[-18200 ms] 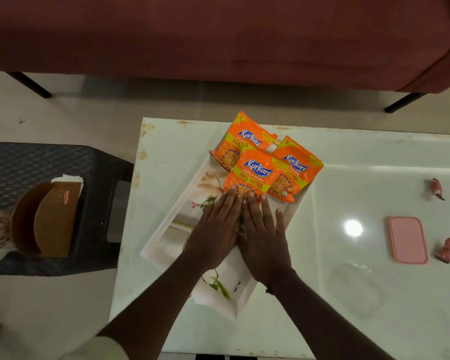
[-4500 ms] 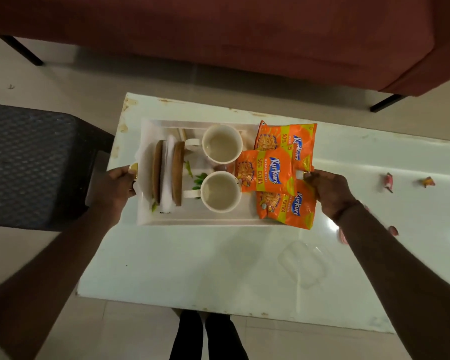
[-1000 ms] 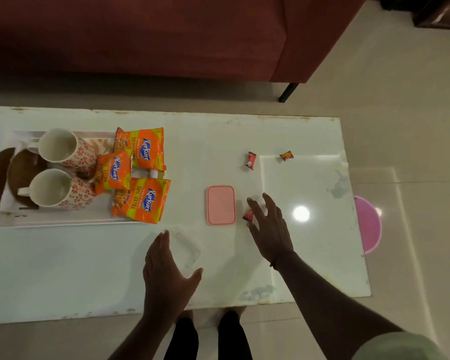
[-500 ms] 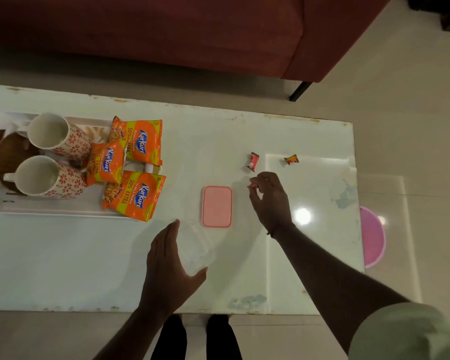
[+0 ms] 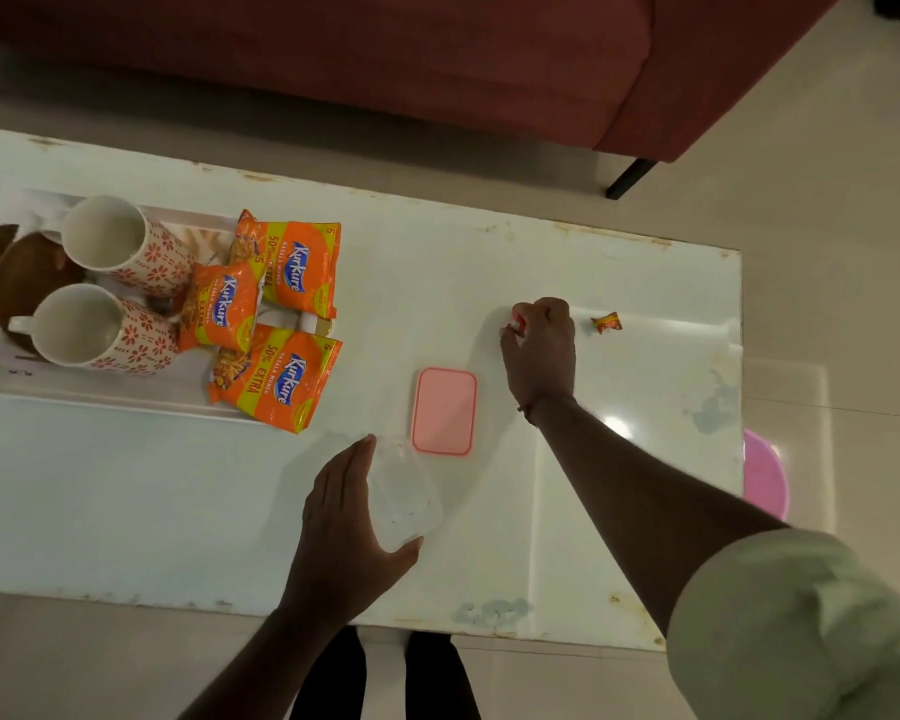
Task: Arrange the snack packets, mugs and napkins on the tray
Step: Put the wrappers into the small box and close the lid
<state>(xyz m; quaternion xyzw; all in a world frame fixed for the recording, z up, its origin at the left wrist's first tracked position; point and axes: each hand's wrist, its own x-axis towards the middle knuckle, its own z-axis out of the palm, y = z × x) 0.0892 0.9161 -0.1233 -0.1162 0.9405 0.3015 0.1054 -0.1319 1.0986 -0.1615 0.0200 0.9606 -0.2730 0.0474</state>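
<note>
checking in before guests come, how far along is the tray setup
Done: two mugs, three snack packets and the napkin holder sit on the tray. In hand: the right hand closes on a candy; the left hand steadies a clear box. Left: one candy.

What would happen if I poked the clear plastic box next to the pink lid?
The clear plastic box looks thin-walled and empty, so it would probably feel light and slide easily on the glossy table. It sits low and wide, so tipping seems unlikely. The left hand beside it may stop it.

One head view: we look steeply down, close over the bench [image 5: 489,272], sofa [image 5: 385,54] ahead.
</note>
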